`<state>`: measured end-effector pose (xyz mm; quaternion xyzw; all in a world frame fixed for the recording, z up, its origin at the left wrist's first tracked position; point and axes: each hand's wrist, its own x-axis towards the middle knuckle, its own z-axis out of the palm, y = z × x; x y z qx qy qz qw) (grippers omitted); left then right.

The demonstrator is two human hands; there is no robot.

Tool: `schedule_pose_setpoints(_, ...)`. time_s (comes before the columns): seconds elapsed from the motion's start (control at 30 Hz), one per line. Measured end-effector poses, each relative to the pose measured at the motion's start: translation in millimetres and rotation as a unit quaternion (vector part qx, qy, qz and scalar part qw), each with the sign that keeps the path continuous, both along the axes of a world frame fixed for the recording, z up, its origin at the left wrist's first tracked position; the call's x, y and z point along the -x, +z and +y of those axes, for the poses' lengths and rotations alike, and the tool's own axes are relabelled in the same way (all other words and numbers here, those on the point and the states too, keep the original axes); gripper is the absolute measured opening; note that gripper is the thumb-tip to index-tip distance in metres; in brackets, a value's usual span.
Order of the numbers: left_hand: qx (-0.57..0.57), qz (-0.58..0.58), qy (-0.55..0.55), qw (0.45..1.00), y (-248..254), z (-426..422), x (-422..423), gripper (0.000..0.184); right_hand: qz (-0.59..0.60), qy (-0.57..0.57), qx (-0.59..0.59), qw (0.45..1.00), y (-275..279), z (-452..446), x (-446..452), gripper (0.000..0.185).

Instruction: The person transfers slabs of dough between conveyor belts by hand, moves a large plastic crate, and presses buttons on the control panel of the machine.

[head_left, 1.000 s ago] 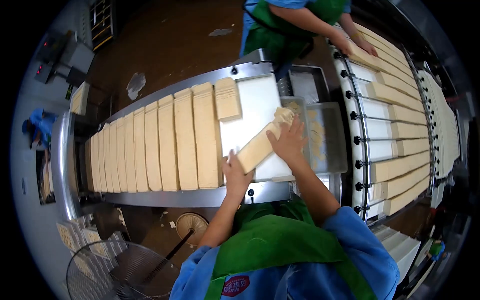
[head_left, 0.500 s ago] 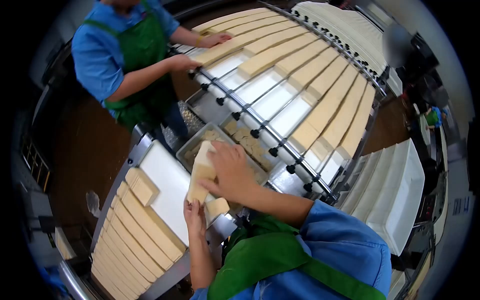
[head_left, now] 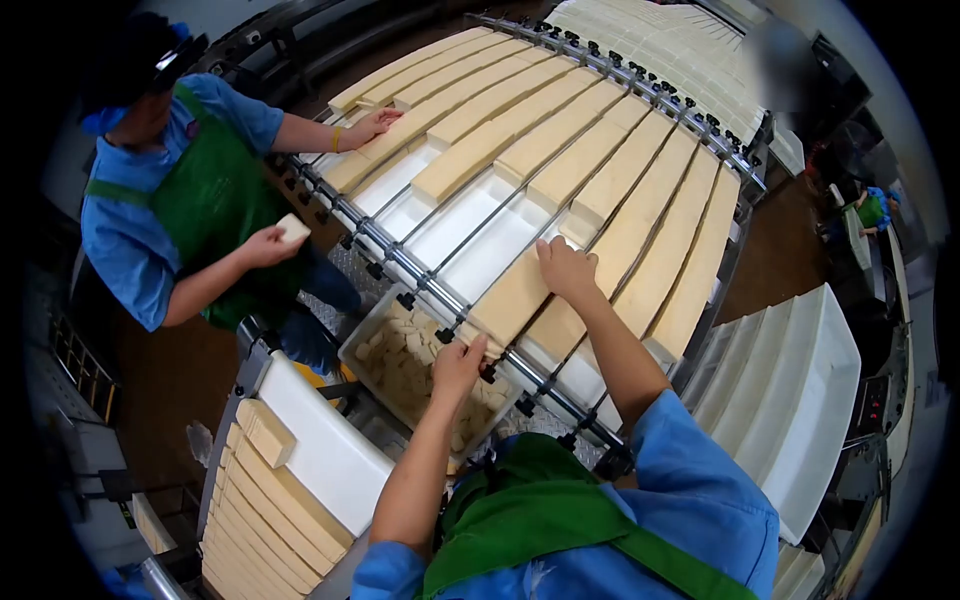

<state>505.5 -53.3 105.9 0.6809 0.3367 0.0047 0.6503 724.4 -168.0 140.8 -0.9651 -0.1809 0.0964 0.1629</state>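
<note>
A short pale-yellow slab [head_left: 512,300] lies across the near rail end of the slatted table. My left hand [head_left: 460,368] has its fingers against the slab's near end, by the metal rail [head_left: 400,250]. At the slab's far end, my right hand [head_left: 567,270] grips it with bent fingers. Longer slabs [head_left: 640,225] of the same pale-yellow material lie in rows beside it, with dividing rods between them. What the slabs are made of I cannot tell.
Below the rail, a bin [head_left: 350,350] holds many broken pale pieces. A co-worker [head_left: 190,200] at left holds a small pale block [head_left: 292,228]. More slabs [head_left: 280,500] lie on a white-topped side table [head_left: 325,425]. White stacked trays [head_left: 790,400] stand at right.
My hands have moved from a pale piece held over the bin up to the slab on the slatted table. That piece is out of them. The co-worker now holds a small block.
</note>
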Motion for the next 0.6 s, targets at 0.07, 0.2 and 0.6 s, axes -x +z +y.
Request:
schedule_pose_setpoints(0.07,0.023,-0.011,0.004,1.000,2,-6,-24,0.034,0.011,-0.002,0.022,1.000,-10,-6,-21,0.058)
schedule_pose_setpoints(0.2,0.006,0.032,0.010,0.999,4,-16,-55,0.034,0.031,0.019,0.066,0.997,-14,-10,-46,0.059)
schedule_pose_setpoints(0.6,-0.083,0.065,-0.042,0.994,-4,-26,-109,0.031,-0.013,-0.001,0.010,1.000,-15,-29,-73,0.047)
